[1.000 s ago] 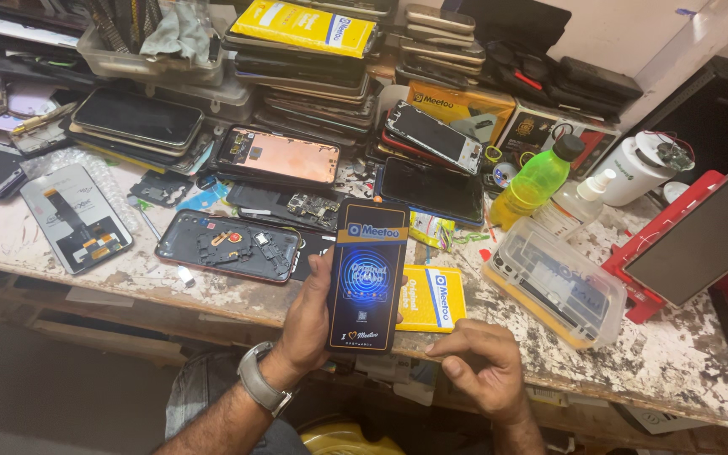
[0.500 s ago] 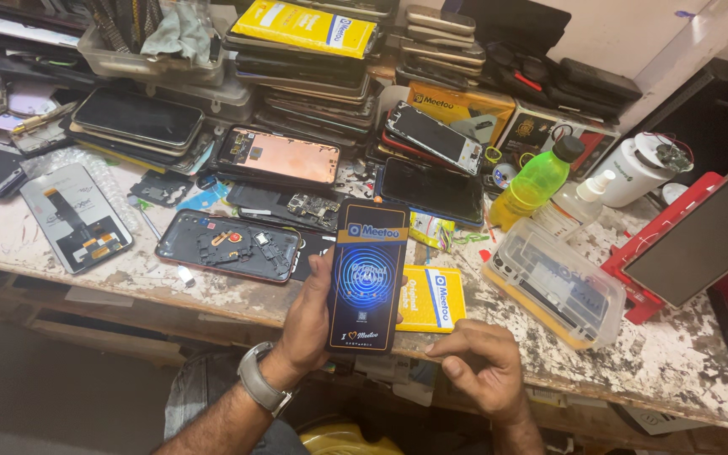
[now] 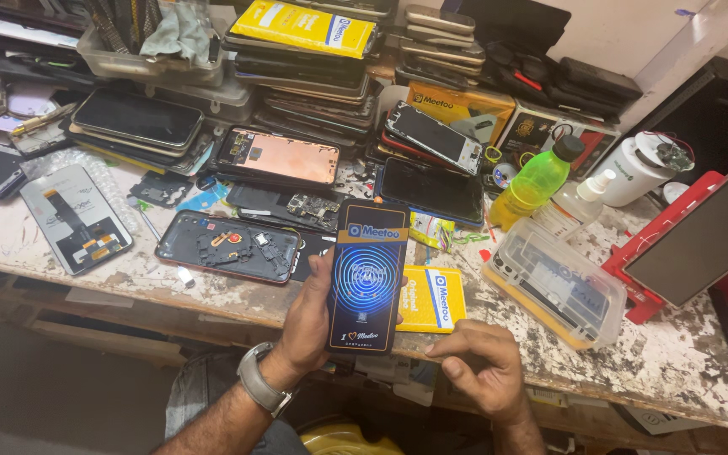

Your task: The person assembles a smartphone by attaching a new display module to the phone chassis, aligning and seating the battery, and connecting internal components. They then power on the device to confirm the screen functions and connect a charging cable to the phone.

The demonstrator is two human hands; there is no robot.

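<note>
Left hand (image 3: pixel 309 324) gripped a dark flat box (image 3: pixel 367 275) with a blue ring pattern, held upright by its lower half: thumb along the near long edge, fingers wrapped behind, fingertips just showing at the far edge. A silver wristwatch (image 3: pixel 256 383) sat on that wrist.

Right hand (image 3: pixel 484 362) was empty, loosely curled, fingers bent inward and not touching the box; it hovered just right of and below the box, over the front edge of the workbench (image 3: pixel 676 362).

Directly behind the box, between the two hands, lay a yellow packet (image 3: pixel 436 299) on the bench. Left of the left hand lay an opened phone body (image 3: pixel 229 247) with exposed internals. Beyond the right hand stood a clear plastic container (image 3: pixel 554 282), and farther off a green bottle (image 3: pixel 534 181). Stacks of phones (image 3: pixel 305 80) filled the far side of the bench.
</note>
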